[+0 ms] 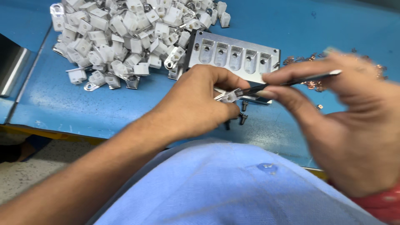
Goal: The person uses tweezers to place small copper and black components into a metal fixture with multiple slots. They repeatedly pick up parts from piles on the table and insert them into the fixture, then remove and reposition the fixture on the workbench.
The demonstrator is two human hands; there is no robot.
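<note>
My left hand [196, 102] pinches a small white plastic part with a metal tab [228, 96] between thumb and fingers, just in front of a grey metal jig plate [233, 54] with several shaped pockets. My right hand [346, 125], blurred, holds a pair of dark tweezers [291, 82] whose tips touch that small part. A few small dark screws [241, 118] lie on the blue table under my left fingers.
A large heap of white plastic parts with metal tabs [125, 33] covers the blue table [83, 104] at the back left. Small copper pieces [310, 83] lie scattered behind my right hand. A shiny metal object [12, 66] stands at the left edge.
</note>
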